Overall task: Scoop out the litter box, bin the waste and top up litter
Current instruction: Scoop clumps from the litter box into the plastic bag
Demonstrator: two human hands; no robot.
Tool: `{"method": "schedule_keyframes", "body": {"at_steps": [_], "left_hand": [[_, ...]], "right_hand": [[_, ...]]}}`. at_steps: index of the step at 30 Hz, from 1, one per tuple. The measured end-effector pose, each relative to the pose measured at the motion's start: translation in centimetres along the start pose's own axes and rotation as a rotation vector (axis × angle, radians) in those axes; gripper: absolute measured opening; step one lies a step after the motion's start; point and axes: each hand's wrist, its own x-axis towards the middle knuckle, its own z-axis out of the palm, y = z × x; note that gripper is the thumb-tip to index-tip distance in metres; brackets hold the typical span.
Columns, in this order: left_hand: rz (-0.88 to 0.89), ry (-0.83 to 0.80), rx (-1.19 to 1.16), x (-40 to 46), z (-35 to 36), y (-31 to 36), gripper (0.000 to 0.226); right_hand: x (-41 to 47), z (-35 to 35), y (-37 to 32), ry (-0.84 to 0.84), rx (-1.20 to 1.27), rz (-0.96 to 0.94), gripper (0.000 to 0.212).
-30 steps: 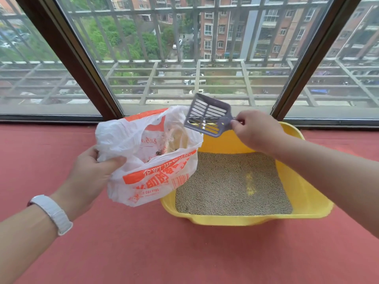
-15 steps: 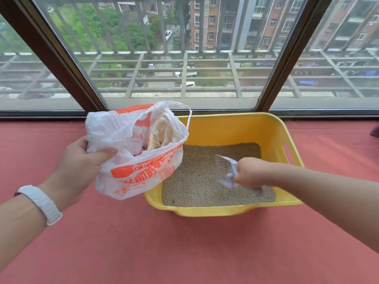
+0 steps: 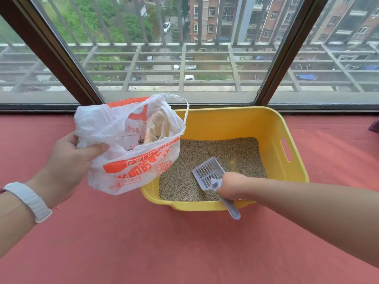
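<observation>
At far left, a white wristband circles the left wrist. The left hand clutches the bunched edge of a white-and-orange plastic bag, held open above the near-left corner of the yellow litter box. Dark bits inside the bag are probably waste. The right hand grasps the grey scoop, its slotted head resting on the litter.
</observation>
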Motion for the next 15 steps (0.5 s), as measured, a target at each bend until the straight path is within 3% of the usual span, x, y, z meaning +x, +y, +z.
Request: {"method": "schedule_keyframes", "body": {"at_steps": [2, 5, 10, 15], "left_hand": [[0.000, 0.000, -0.003, 0.0, 0.0, -0.1, 0.022], [-0.009, 0.002, -0.009, 0.0, -0.1, -0.3, 0.023], [0.001, 0.022, -0.022, 0.3, -0.4, -0.4, 0.025], [-0.011, 0.021, -0.012, 0.8, -1.3, -0.8, 0.027]], "right_hand": [[-0.3, -0.4, -0.3, -0.026, -0.169, -0.038, 0.042], [0.0, -0.4, 0.4, 0.044, -0.117, -0.103, 0.022], [0.6, -1.2, 0.0, 0.015, -0.212, -0.074, 0.032], [2.0, -6.8, -2.4, 0.339, 0.055, -0.140, 0.032]]}}
